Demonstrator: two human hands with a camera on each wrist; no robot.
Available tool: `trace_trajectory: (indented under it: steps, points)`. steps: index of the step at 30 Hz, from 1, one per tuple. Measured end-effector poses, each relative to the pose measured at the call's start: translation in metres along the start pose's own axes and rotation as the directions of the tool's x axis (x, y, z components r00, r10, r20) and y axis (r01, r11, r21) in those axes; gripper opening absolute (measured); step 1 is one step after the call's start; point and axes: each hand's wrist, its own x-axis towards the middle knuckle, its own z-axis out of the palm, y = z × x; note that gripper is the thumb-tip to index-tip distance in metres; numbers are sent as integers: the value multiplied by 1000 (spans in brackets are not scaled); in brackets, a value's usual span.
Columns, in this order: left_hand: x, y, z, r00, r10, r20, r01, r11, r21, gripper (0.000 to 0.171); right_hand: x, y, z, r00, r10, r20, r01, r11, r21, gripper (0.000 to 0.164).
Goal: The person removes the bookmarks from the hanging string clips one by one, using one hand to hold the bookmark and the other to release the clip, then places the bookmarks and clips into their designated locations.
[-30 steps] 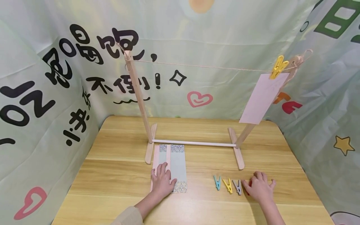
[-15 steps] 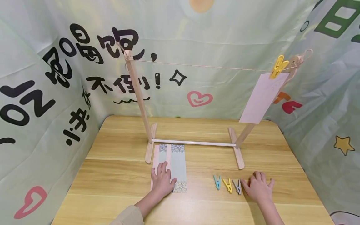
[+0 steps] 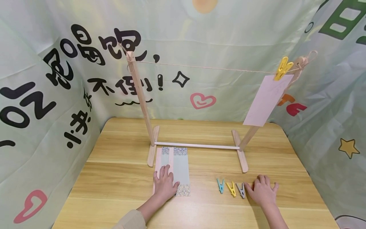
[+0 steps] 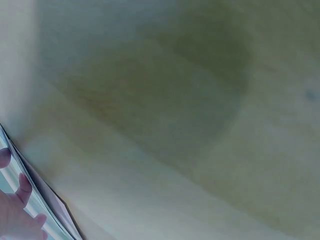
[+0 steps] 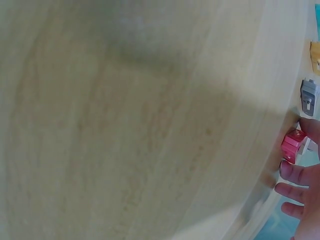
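Observation:
Overlapping pink and pale blue paper sheets with flowery bands (image 3: 181, 171) lie at the left of the table. My left hand (image 3: 165, 184) rests on them, fingers extended and slightly spread; part of it shows at the lower left of the left wrist view. At the right, my right hand (image 3: 264, 191) rests low on the table with its fingers apart. In the right wrist view, a red clothespin (image 5: 292, 145) sits between thumb and forefinger; the hand covers it in the head view. Beside the thumb lie a grey clothespin (image 3: 241, 190), a yellow clothespin (image 3: 231, 189) and a blue clothespin (image 3: 220, 186).
Behind the hands stands a wooden rack (image 3: 141, 95) with a string (image 3: 200, 67) across its top and a white rod (image 3: 197, 145) low down. A yellow clothespin (image 3: 284, 67) holds a pink sheet (image 3: 264, 101) at the right end. Printed cloth (image 3: 177, 31) surrounds the table.
My right hand has shifted slightly and its thumb now hides the red clothespin glimpsed a second ago in the head view. The left hand and sheets stay in place.

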Motion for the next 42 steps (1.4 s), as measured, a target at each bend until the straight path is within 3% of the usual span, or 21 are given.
trace_trajectory:
  steps: [10, 17, 27, 42]
  points:
    - [0, 1, -3, 1000, 3, -11, -3, 1000, -20, 29, 2, 0, -4, 999, 22, -26, -22, 1000, 18, 64]
    - [4, 4, -9, 1000, -4, -23, 3, 999, -44, 32, 5, -1, -8, 992, 25, -127, -18, 998, 63, 49]
    - [18, 11, -17, 999, 37, -27, -38, 999, -24, 47, 15, -9, -31, 938, -45, -344, 88, 990, 110, 32]
    - [51, 33, -31, 994, 100, -48, -102, 994, -38, 51, 42, -26, -92, 867, -110, -486, 204, 968, 145, 32]
